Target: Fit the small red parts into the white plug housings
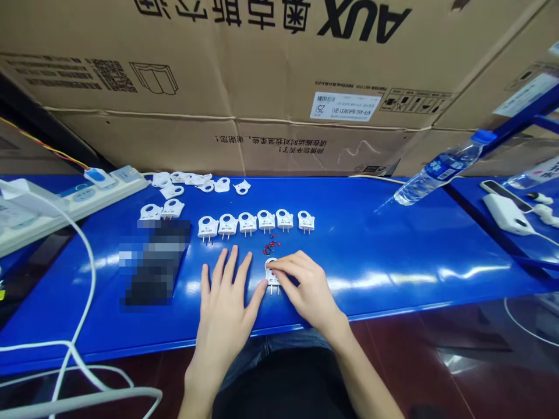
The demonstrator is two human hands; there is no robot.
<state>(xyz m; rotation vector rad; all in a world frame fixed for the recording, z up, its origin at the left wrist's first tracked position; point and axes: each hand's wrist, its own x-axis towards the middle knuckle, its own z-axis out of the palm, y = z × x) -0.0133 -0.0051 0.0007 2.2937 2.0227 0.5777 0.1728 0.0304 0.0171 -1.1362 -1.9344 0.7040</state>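
A white two-pin plug housing with a round hole lies on the blue table in front of me, its metal pins toward me. My left hand rests flat with its fingers spread, and the thumb tip touches or nearly touches the housing's left side. Over the housing, my right hand is pinched, thumb and index finger at a small red part; the fingers partly cover it. Just beyond lies a small pile of red and black parts. Several similar plug housings stand in a row behind that pile.
More white pieces and two plug housings lie at the back left. Left of my hand is a dark pixelated item. A power strip, cables, a tilted water bottle and a white charger flank the table; cardboard boxes stand behind.
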